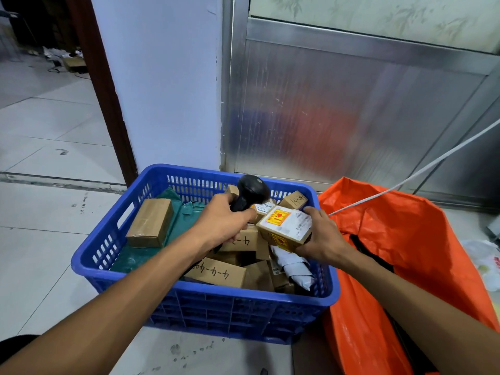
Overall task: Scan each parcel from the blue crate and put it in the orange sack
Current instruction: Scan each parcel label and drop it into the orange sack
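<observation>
Two bare arms reach over the blue crate (pixel 205 301). The left hand (pixel 219 223) grips the black scanner (pixel 250 192). The right hand (pixel 323 235) holds a small box (pixel 285 226) by its edges, near the crate's far right corner. It looks light and stiff. The orange sack (pixel 405 253) waits just beside.

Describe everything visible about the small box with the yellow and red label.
The small box is brown cardboard with a yellow and red sticker and a white printed label on top. It is tilted, held above the parcels in the blue crate. The right hand grips it; the black scanner in the left hand hovers beside it.
</observation>
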A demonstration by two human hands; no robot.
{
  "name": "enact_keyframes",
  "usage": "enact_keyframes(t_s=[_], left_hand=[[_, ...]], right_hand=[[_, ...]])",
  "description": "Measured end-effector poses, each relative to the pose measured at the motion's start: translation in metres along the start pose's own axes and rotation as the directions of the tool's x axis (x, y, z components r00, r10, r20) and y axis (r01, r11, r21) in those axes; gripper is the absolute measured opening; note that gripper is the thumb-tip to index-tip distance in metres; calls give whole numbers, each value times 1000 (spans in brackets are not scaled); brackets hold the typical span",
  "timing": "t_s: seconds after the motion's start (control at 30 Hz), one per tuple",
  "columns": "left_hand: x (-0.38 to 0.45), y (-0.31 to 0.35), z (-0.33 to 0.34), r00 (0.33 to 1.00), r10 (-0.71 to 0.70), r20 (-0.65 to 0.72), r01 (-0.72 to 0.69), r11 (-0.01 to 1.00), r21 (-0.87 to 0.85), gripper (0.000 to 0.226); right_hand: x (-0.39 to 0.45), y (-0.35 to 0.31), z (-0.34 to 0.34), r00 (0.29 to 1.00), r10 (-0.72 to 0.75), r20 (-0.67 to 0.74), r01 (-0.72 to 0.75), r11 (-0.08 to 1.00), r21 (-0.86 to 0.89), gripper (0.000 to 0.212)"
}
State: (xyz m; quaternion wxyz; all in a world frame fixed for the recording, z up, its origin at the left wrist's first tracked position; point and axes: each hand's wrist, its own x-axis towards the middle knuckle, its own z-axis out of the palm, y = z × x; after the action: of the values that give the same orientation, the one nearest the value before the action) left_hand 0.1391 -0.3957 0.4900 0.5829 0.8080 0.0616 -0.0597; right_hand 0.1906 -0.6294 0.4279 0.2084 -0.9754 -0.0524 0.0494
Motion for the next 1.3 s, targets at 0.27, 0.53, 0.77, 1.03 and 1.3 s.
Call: enact_keyframes(t_s=[0.27,0.53,0.77,1.03,1.3], left_hand=[[-6,2,6,999,15,47,-15,1000,8,7],[-13,4,9,993,-17,119,21,999,-28,11],[-14,6,9,989,-54,135,67,993,-96,12],[-18,9,9,978,-83,193,111,984,-139,15],[-19,9,11,974,-77,214,105,987,-120,14]], right_hand=[[3,3,-8,996,-34,-83,34,999,-6,114],[-11,-7,-16,948,-230,-221,224,973,-53,108],[-8,-4,-17,856,-351,-379,324,936,-135,89],[-7,-8,-18,835,-320,-448,321,944,-77,91],[-4,-6,-18,832,-306,-462,317,947,-57,93]])
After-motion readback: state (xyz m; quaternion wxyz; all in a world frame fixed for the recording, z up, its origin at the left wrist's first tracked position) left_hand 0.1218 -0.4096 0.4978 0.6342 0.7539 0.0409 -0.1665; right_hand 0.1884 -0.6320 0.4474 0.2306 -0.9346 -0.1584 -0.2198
